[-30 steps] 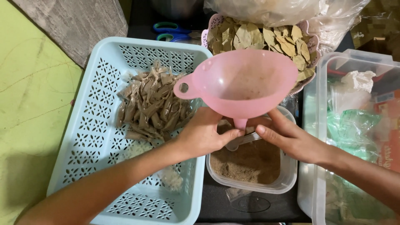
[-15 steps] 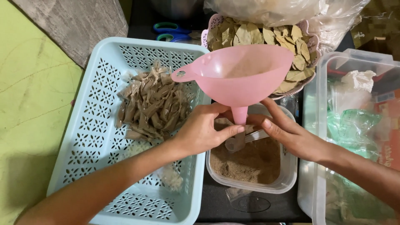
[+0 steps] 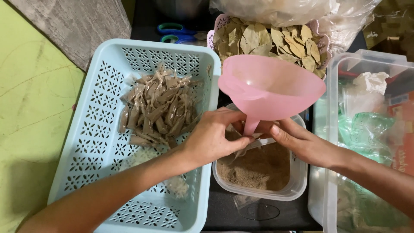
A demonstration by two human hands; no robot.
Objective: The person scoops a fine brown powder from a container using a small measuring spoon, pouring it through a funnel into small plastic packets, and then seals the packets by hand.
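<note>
My left hand (image 3: 211,140) and my right hand (image 3: 302,144) meet over the clear plastic tub (image 3: 297,183) of fine brown powder (image 3: 258,166), and between them I pinch the spout of the pink funnel (image 3: 269,88). Left thumb and fingers are pressed together at the tip of the spout, around what looks like a small clear packet, though I cannot tell for certain; my right fingers close on the spout from the 3 o'clock side. The funnel is smooth, glossy plastic, a wide cone with a small handle loop at its 9 o'clock rim. Its long axis is tilted: the spout points down toward 7 o'clock into the tub, the mouth opens up toward 1 o'clock.

At 9 o'clock sits a pale blue perforated basket (image 3: 95,129) holding a heap of small filled brown sachets (image 3: 159,110). At 12 o'clock, partly hidden behind the funnel's bowl, a pink lacy basket (image 3: 214,32) carries dry, crinkled bay leaves (image 3: 267,36), and blue-handled scissors (image 3: 177,32) lie beside it. At 3 o'clock stands a large clear storage box (image 3: 334,86) of crumpled bags.
</note>
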